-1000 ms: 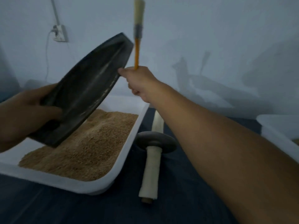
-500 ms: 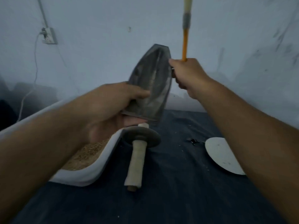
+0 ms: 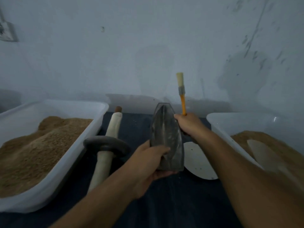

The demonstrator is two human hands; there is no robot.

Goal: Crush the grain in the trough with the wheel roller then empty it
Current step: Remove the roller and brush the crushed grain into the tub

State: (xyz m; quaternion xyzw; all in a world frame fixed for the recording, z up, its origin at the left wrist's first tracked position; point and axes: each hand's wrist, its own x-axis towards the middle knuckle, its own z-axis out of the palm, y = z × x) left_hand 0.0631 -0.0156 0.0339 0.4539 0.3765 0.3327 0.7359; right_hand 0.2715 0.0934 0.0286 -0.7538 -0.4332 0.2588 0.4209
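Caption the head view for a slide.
Left hand holds emptied trough; right hand grips brush; wheel roller lies idle.

The trough (image 3: 166, 139) is dark grey metal, boat-shaped with a pointed far end and a central crease, held tilted up off the counter (image 3: 164, 203), its hollow facing the camera and showing only pale dust. The roller (image 3: 105, 143) lies on the counter just left of it: a dark disc on a long pale handle. Tan grain (image 3: 41, 145) fills the white tray (image 3: 79, 137) on the left.
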